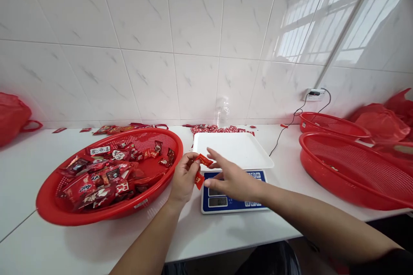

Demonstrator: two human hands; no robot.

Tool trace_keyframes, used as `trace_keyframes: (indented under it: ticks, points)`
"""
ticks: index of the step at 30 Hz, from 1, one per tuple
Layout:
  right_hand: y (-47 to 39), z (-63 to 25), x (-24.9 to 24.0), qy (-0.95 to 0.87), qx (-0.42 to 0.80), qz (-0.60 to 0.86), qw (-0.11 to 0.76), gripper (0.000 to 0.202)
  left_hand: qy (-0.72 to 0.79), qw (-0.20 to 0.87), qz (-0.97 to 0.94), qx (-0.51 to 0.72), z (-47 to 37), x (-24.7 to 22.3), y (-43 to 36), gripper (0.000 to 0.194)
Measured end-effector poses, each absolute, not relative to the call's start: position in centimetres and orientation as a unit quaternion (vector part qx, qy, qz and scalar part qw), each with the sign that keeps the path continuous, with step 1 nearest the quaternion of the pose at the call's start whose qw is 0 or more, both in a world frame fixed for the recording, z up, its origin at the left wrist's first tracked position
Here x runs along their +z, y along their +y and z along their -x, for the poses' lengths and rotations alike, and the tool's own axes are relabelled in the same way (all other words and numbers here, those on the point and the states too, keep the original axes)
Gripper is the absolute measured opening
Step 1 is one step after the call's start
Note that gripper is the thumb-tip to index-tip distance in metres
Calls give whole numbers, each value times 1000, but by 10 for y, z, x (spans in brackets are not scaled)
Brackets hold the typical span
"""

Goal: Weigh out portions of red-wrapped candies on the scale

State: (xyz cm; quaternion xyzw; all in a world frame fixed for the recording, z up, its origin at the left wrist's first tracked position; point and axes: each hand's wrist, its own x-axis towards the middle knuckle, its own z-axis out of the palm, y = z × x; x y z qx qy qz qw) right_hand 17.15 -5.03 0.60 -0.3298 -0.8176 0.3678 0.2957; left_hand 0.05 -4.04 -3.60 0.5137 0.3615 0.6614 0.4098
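My left hand [186, 176] is closed on small red wrapped candies [199, 179], which stick out from between its fingers. Just to the right, my right hand [227, 176] has its thumb and fingers apart, close beside the candies; nothing shows in its grasp. Both hands hover over the front left of a blue digital scale [237, 206] with a white weighing tray [232, 148]. The scale's lower display reads about 0.00. At the left, a red plastic basket [176, 139] holds many red-wrapped sweets [109, 176].
Two red baskets [342, 172] stand at the right, near red plastic bags [379, 124]. A clear bottle [223, 111] stands by the wall behind red-and-white packets [213, 129]. A black cord [285, 131] runs to a wall socket [313, 94]. Another red bag [13, 118] sits far left.
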Motion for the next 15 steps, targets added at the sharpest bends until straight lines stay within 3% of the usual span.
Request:
trace_keyframes:
  ticks: [5,11,15]
  points:
    - [-43,-139,-10,-816,336,317,346,69,406,319,-514,685,0,-35,-46,12]
    - [-37,-138,-6,-755,409,325,397,38,394,337,-497,696,-6,-35,-53,10]
    - [-25,-145,-2,-725,453,307,419,23,382,347,-490,702,-11,-36,-57,21]
